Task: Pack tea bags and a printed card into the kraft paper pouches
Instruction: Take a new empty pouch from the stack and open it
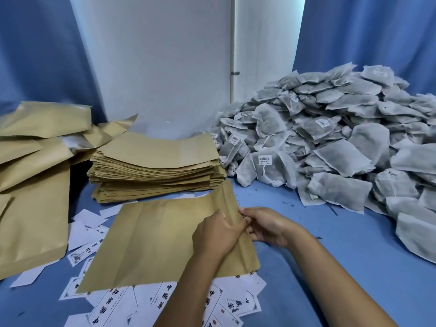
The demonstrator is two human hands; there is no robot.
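Observation:
A flat kraft paper pouch (pixel 151 241) lies in front of me on the blue cloth, partly over scattered printed cards (pixel 113 303). My left hand (pixel 217 234) rests on the pouch's right end and pinches its edge. My right hand (pixel 266 225) pinches that same edge from the right side. A big heap of grey tea bags (pixel 330 142) with strings and small labels fills the right side.
A tall stack of empty kraft pouches (pixel 155 166) stands behind the held pouch. Bulkier kraft pouches (pixel 33 175) are piled at the left. Blue curtains and a white wall close off the back. Bare blue cloth (pixel 342 267) lies at the right front.

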